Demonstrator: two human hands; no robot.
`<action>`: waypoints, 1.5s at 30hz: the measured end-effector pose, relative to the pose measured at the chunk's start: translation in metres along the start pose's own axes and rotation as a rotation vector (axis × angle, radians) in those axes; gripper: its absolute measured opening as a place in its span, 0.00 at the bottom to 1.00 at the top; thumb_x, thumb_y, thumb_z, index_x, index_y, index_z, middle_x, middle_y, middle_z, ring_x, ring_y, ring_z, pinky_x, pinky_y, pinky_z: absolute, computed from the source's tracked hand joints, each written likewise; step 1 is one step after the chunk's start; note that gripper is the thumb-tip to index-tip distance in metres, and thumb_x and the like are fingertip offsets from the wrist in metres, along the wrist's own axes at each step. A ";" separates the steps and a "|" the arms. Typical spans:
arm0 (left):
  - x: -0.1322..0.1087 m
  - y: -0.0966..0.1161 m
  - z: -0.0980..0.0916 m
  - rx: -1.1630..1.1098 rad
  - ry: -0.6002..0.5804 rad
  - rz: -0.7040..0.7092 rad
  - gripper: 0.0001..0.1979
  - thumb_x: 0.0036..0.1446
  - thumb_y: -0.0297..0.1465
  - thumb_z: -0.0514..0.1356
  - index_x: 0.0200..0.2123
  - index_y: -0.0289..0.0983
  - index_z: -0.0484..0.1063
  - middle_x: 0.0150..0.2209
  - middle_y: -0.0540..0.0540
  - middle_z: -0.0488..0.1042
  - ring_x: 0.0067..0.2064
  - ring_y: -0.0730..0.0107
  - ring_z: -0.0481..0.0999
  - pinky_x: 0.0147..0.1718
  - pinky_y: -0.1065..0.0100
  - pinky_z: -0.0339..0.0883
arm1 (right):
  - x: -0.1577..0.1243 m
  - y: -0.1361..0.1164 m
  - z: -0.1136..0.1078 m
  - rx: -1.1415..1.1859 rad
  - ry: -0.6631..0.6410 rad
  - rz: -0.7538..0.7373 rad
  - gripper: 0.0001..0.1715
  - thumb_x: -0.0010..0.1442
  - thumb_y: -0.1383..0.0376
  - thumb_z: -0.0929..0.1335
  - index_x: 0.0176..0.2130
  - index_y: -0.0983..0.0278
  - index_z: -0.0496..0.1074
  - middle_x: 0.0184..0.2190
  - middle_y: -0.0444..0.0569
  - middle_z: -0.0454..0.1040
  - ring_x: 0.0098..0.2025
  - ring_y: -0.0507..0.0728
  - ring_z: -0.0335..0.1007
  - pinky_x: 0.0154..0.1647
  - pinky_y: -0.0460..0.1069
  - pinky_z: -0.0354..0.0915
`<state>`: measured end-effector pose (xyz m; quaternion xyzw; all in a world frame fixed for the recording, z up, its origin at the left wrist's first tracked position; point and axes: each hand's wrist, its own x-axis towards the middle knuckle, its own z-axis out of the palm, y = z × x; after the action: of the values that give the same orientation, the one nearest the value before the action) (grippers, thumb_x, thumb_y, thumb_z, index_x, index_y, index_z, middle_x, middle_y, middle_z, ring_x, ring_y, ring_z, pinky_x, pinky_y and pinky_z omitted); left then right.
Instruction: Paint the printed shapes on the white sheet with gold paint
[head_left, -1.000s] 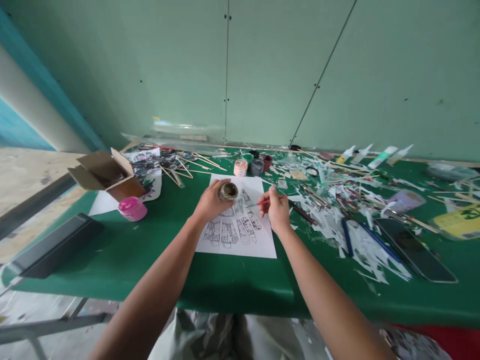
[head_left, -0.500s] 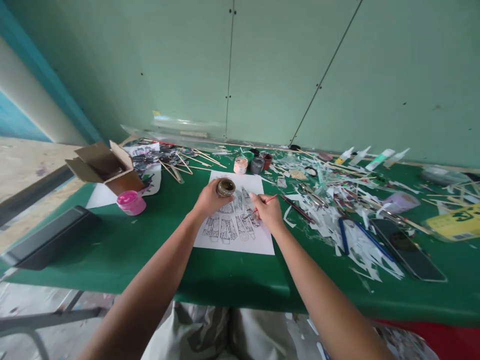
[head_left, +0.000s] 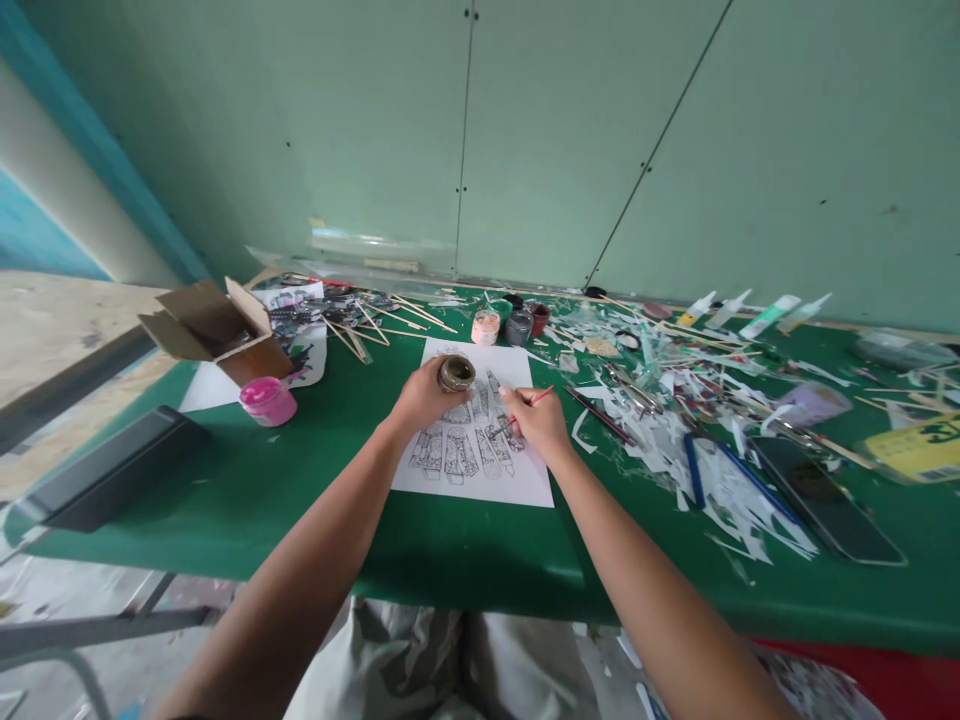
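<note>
The green surface (head_left: 300, 480) carries a white sheet of printed line drawings (head_left: 517, 480) that lies under both hands. The left hand (head_left: 424, 395) is curled round a small open paint pot (head_left: 456, 373), holding it upright over the sheet's far part, just left of the right hand (head_left: 536, 420). The right hand pinches a thin red-handled brush (head_left: 541, 396) in closed fingers, with the tip down on a drawing beside its knuckles. Short, light strokes inside the printed lines, with the pot held level, seem the sound way to work.
</note>
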<state>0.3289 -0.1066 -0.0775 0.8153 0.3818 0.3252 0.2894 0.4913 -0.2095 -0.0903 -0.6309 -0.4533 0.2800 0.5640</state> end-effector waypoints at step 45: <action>0.000 0.000 -0.001 0.025 -0.026 -0.020 0.27 0.41 0.34 0.68 0.47 0.36 0.69 0.46 0.41 0.74 0.46 0.54 0.74 0.41 0.60 0.67 | 0.000 0.002 0.000 -0.045 -0.012 -0.032 0.27 0.54 0.53 0.66 0.12 0.61 0.58 0.06 0.39 0.56 0.10 0.48 0.52 0.12 0.45 0.50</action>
<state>0.3282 -0.1068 -0.0769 0.8191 0.3901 0.3071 0.2875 0.4919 -0.2092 -0.0917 -0.6345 -0.4727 0.2644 0.5514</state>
